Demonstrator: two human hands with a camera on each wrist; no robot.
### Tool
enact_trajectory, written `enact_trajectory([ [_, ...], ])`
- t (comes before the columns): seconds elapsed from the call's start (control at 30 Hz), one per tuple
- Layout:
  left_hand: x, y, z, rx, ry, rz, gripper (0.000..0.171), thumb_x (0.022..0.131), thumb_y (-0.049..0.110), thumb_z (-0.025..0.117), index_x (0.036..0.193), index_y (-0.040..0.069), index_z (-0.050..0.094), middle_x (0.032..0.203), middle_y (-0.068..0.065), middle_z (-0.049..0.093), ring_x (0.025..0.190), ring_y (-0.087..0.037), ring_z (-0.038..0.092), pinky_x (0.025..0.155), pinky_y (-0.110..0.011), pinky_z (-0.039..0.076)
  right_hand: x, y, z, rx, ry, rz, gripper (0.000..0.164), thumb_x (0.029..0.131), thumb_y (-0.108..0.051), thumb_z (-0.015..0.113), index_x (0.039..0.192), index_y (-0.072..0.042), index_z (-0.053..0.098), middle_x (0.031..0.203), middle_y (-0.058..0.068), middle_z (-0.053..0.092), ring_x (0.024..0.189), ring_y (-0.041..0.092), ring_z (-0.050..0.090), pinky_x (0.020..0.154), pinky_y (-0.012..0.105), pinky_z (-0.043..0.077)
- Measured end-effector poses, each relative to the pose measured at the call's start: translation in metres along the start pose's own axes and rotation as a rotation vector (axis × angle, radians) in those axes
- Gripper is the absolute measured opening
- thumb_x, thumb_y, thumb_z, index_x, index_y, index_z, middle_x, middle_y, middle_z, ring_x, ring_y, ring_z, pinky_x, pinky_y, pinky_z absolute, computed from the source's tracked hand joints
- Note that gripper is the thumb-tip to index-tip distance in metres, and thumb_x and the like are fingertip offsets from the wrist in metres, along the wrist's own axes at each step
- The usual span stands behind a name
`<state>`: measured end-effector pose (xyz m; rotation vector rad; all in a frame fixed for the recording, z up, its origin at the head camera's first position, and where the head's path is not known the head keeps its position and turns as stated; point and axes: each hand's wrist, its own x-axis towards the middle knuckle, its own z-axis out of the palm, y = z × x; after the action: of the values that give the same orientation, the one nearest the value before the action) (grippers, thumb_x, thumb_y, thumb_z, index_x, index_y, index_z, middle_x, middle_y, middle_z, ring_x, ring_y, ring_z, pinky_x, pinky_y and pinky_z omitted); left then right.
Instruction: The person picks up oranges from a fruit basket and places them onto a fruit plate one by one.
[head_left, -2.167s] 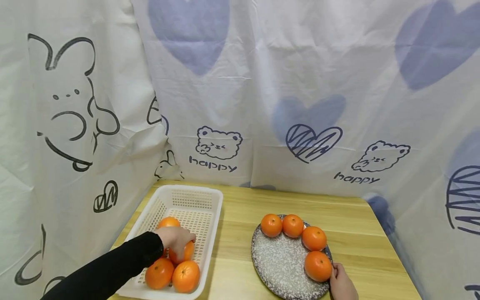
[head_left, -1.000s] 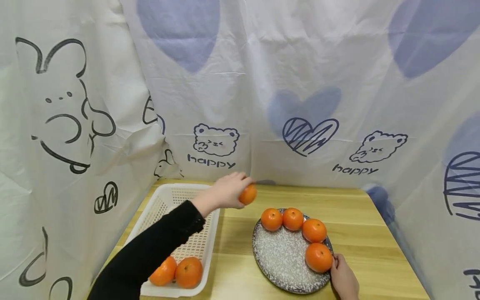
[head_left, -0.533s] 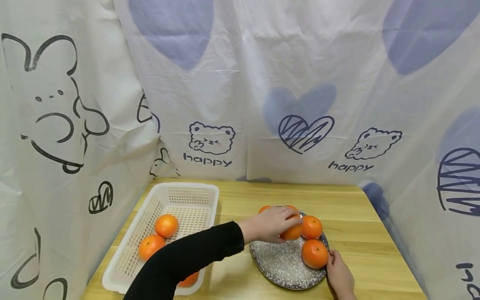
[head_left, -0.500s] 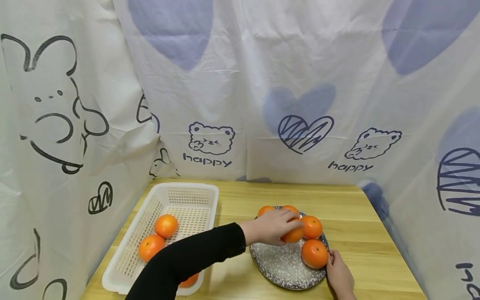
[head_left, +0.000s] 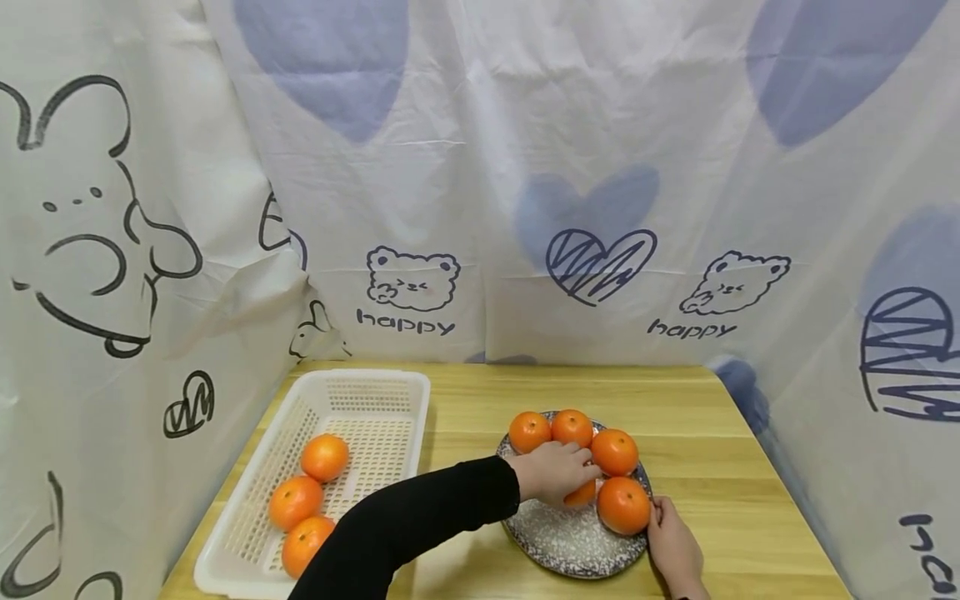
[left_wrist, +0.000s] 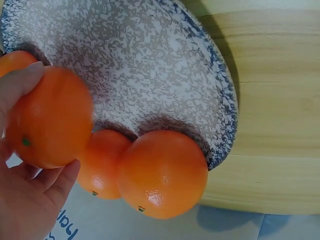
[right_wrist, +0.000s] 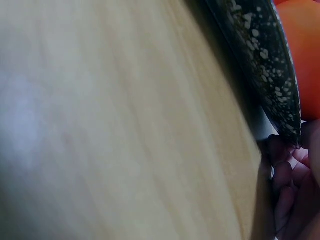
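My left hand (head_left: pixel 557 473) grips an orange (left_wrist: pixel 57 120) with thumb and curled fingers, over the speckled grey plate (head_left: pixel 566 542) with a dark rim. Only part of this orange shows past the fingers in the head view. Several other oranges line the plate's far and right side, among them one at the left end (head_left: pixel 529 432) and a large one (head_left: pixel 624 506) near the right rim. That rim is pinched by my right hand (head_left: pixel 675 546), its fingers (right_wrist: pixel 282 175) curled at the plate's edge in the right wrist view.
On the left of the wooden table (head_left: pixel 720 467) stands a white perforated plastic basket (head_left: pixel 420 417). Oranges lie in it, one (head_left: pixel 325 457) farthest back; the black left sleeve (head_left: pixel 420 517) crosses its near right part. A printed cloth (head_left: pixel 487 167) hangs behind the table.
My left hand has taken an orange out of the basket, carried it right and brought it over the plate, lately shifting slightly nearer. My right hand keeps its hold on the rim.
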<state>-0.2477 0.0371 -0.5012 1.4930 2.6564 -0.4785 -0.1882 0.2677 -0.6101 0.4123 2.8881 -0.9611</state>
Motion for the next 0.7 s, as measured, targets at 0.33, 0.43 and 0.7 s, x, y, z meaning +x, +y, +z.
enact_trajectory([
  [0.33, 0.008, 0.004, -0.003, 0.025, -0.147, -0.033, 0.057, 0.091, 0.048, 0.058, 0.143, 0.034, 0.039, 0.136, 0.01, 0.046, 0.121, -0.01, 0.047, 0.094, -0.023, 0.046, 0.001, -0.001, 0.0, -0.009, -0.004, 0.006, 0.038, 0.102, -0.029, 0.035, 0.118, 0.001, 0.054, 0.1, 0.016, 0.065, 0.09, 0.035, 0.065, 0.064, 0.039, 0.046],
  [0.43, 0.01, 0.004, -0.004, 0.016, -0.162, -0.036, 0.058, 0.091, 0.046, 0.06, 0.143, 0.034, 0.039, 0.136, 0.009, 0.046, 0.122, -0.01, 0.047, 0.095, -0.023, 0.046, 0.001, 0.0, 0.0, -0.01, 0.001, 0.002, 0.038, 0.102, -0.027, 0.036, 0.118, 0.001, 0.054, 0.103, 0.019, 0.065, 0.094, 0.038, 0.064, 0.066, 0.042, 0.047],
  [0.7, 0.014, 0.004, -0.007, -0.007, -0.177, -0.04, 0.057, 0.086, 0.041, 0.069, 0.136, 0.033, 0.042, 0.131, 0.009, 0.047, 0.116, -0.01, 0.048, 0.093, -0.024, 0.046, 0.0, 0.0, 0.0, 0.001, 0.012, -0.008, 0.035, 0.102, -0.026, 0.038, 0.118, 0.0, 0.055, 0.101, 0.016, 0.065, 0.093, 0.036, 0.064, 0.066, 0.04, 0.046],
])
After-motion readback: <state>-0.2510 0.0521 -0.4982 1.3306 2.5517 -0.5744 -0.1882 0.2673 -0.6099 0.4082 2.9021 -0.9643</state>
